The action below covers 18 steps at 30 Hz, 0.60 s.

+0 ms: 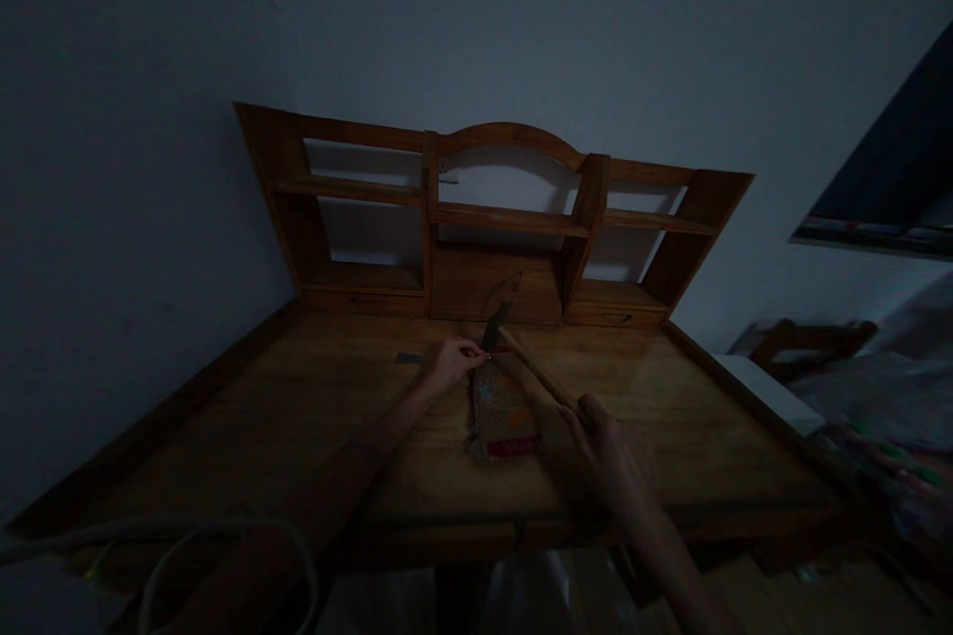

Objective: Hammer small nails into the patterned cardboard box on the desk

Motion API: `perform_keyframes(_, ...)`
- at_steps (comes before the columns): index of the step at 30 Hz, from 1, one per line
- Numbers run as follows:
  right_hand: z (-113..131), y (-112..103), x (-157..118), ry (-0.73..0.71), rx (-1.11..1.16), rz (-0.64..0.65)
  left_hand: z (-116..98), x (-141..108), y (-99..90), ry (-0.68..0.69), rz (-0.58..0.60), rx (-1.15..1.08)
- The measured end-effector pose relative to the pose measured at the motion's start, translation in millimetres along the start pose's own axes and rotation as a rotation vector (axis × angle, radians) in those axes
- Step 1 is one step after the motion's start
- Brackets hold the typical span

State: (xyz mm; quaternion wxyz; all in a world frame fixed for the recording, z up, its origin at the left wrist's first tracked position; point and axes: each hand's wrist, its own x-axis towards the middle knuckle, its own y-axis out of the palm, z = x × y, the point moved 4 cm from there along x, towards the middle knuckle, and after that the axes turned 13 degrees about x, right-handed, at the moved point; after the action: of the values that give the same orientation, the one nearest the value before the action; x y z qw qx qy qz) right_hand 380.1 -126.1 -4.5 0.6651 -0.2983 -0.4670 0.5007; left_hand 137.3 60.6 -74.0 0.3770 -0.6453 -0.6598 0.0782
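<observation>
My right hand [607,442] is closed round the wooden handle of a hammer [542,375]. The hammer's dark head points away from me, above the far end of a brownish plastic packet [502,407] with a red band at its near end. My left hand [451,362] is closed in a pinch just left of the hammer head, at the packet's far edge. What its fingertips hold is too small and dark to make out. The packet lies flat on the wooden desk [298,437].
A wooden shelf unit [513,218] rises along the desk's back edge. Left of my left hand lies a small grey flat piece [409,358]. A pale cable [186,522] loops at the lower left. A chair [811,342] and a white surface [770,392] stand at right.
</observation>
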Motion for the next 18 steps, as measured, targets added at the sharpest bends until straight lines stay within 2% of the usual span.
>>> perform_keyframes(4,3.9,-10.5,5.5,0.031,0.061,-0.090,0.2,-1.2,0.0,-0.020,0.011,-0.014)
perform_keyframes(8,7.1,-19.1,7.4,0.030,0.061,-0.126,0.9,-1.0,-0.7,-0.044,0.020,0.001)
perform_keyframes(14,7.4,-4.2,-7.9,-0.029,-0.045,0.004,4.2,2.2,0.6,-0.019,0.020,-0.008)
perform_keyframes(18,9.7,-3.9,-7.3,-0.013,-0.011,-0.040,4.1,0.5,1.4,-0.014,0.048,-0.039)
